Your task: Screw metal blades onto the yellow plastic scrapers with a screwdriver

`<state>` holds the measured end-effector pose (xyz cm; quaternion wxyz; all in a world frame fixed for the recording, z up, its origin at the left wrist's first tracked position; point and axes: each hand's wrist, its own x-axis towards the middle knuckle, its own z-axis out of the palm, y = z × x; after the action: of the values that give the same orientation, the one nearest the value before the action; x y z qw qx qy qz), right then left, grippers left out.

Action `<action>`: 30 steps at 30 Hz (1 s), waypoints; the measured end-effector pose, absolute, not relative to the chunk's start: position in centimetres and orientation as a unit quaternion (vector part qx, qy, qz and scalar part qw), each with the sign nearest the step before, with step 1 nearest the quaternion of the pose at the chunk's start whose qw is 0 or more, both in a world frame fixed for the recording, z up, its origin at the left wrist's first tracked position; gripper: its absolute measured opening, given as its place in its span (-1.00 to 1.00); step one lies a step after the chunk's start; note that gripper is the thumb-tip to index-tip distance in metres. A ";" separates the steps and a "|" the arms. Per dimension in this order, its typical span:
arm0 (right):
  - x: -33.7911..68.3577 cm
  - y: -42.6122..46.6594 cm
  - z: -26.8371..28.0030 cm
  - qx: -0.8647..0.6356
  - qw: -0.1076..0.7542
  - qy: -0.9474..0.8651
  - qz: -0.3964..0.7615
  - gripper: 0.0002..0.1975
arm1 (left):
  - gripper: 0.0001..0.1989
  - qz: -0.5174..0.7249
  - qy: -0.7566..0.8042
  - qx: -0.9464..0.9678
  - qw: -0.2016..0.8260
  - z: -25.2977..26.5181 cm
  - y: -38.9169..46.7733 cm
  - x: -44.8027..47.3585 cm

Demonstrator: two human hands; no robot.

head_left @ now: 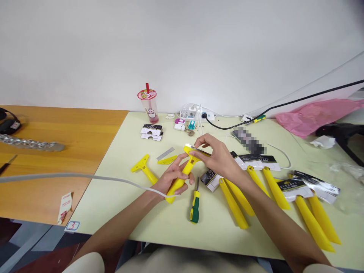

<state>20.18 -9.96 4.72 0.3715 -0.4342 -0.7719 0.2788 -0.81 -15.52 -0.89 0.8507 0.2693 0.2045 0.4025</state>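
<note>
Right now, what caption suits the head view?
Left hand holds a yellow scraper, right hand at its wide end; screwdriver on the table.

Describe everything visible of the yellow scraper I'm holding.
This scraper looks like yellow plastic, with a long handle and wider head. It tilts above the table, head away from you. Your left hand grips the handle; your right hand pinches the head, partly hiding it. A shiny strip edges the head. A grey cable crosses before the handle's end; contact is unclear.

Smooth yellow plastic on the scraper (pixel 188 167); six o'clock, shiny metal screwdriver shaft (pixel 198 184); nine, glossy wood-look tabletop (pixel 76 151); three, crumpled pink plastic film (pixel 307 115)!
</note>
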 end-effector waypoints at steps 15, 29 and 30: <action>31.5 -20.0 -6.7 -0.531 0.125 -0.838 -0.022 -0.17 | -0.31 0.475 0.259 0.240 0.806 0.2 -14.6 -2.0; 35.6 -20.5 -5.9 -0.511 0.148 -0.847 0.009 0.00 | -0.31 0.488 0.264 0.260 0.790 0.3 -14.1 -2.7; 35.7 -20.4 -5.7 -0.513 0.147 -0.846 -0.001 -0.01 | -0.31 0.501 0.265 0.260 0.782 0.6 -13.9 -3.1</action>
<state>35.69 -20.40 -5.71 0.1467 -0.5133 -0.8456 -0.0010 -3.05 -13.92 0.57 0.7818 0.2605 0.2650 0.5007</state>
